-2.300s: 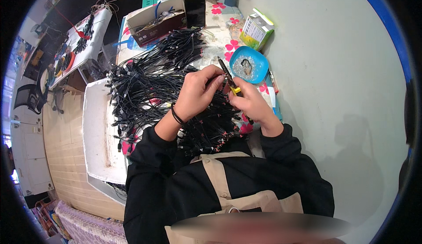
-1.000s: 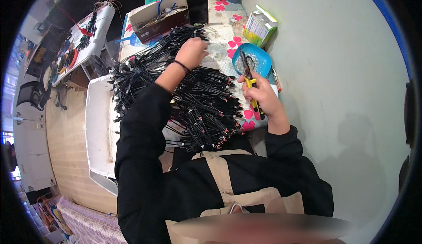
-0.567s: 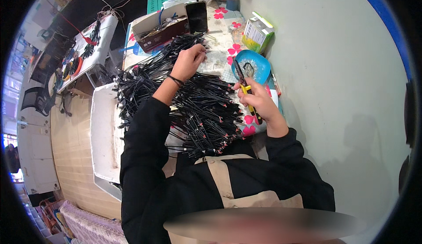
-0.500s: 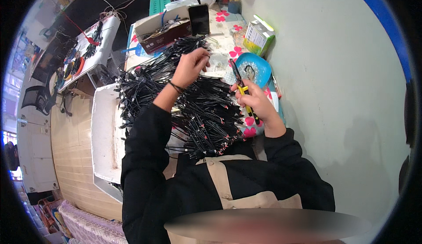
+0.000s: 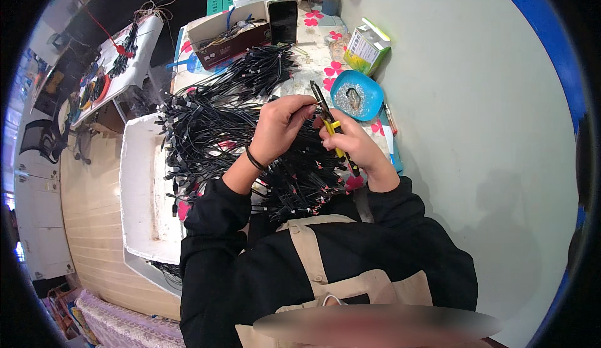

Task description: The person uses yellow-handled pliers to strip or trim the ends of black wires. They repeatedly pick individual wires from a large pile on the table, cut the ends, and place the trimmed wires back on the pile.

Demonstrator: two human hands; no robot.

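Right grip [image 5: 354, 144] clasps yellow-black pliers [image 5: 328, 121] slantwise, nose pointing far-left; can't tell what left grip [image 5: 275, 127] holds; green carton [image 5: 365, 48] bears print.

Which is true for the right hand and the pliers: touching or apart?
Touching. The head view shows the right hand closed around the yellow-and-black pliers.

We note yellow-and-black-handled pliers [image 5: 330, 128] aslant, dark nose up-left, at the right side of the black cables [image 5: 216, 122]. We find these in overlapping bunches, pale connectors [image 5: 174, 114] leftward, reddish tips [image 5: 325, 189] at lower right.
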